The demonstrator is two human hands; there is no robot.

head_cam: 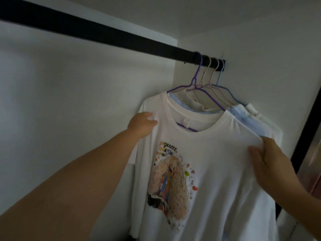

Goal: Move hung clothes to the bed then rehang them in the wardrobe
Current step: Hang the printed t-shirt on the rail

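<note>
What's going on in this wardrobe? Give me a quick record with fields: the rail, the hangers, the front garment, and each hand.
rail: black wardrobe rail, running up-left to the right-hand wall
hangers: purple hanger in front, two pink hangers behind it, blue hanger last, all hooked at the rail's right end
front garment: white printed T-shirt on the purple hanger
behind it: light blue garment and white ones
left hand: grips the T-shirt's shoulder
right hand: holds the other shoulder, thumb on the front of the cloth

Black wardrobe rail (104,34) with purple hanger (197,79), two pink hangers (206,73) and blue hanger (219,75) at its right end
</note>
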